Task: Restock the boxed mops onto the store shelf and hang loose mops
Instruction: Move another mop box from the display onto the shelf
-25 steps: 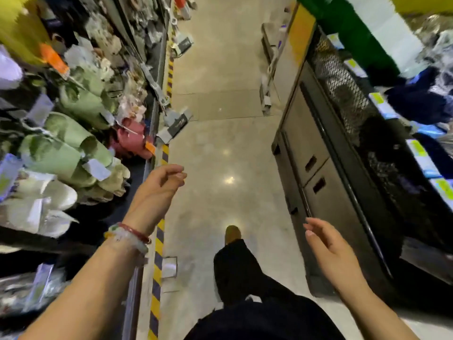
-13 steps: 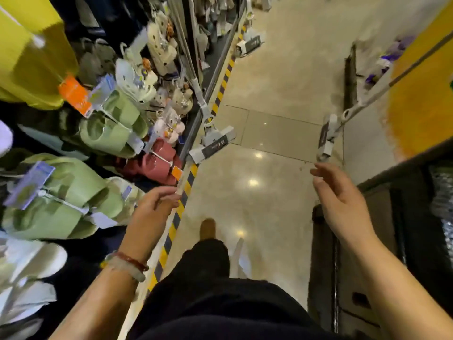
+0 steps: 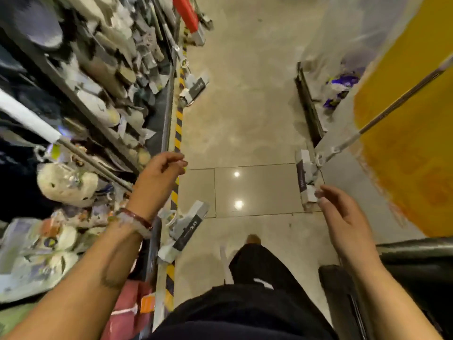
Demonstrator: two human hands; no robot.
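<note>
Down the aisle, at twelve o'clock: bare tiled floor (image 3: 245, 133), hazard-striped tape (image 3: 178, 123) along its left edge. At nine o'clock, shelf rack (image 3: 81, 99) crowded with blurred slippers (image 3: 66, 182). Left hand (image 3: 157, 177), fingers loosely curled, gripping nothing, bracelets (image 3: 137, 222) at wrist. Right hand (image 3: 343, 217) relaxed, fingertips just beside head of loose mop (image 3: 306, 177); contact not discernible. Mop pole slanting to two o'clock across yellow panel (image 3: 404, 148). Second mop head (image 3: 186, 229) at seven o'clock by the rack. Black cart (image 3: 404, 278) at four o'clock.
</note>
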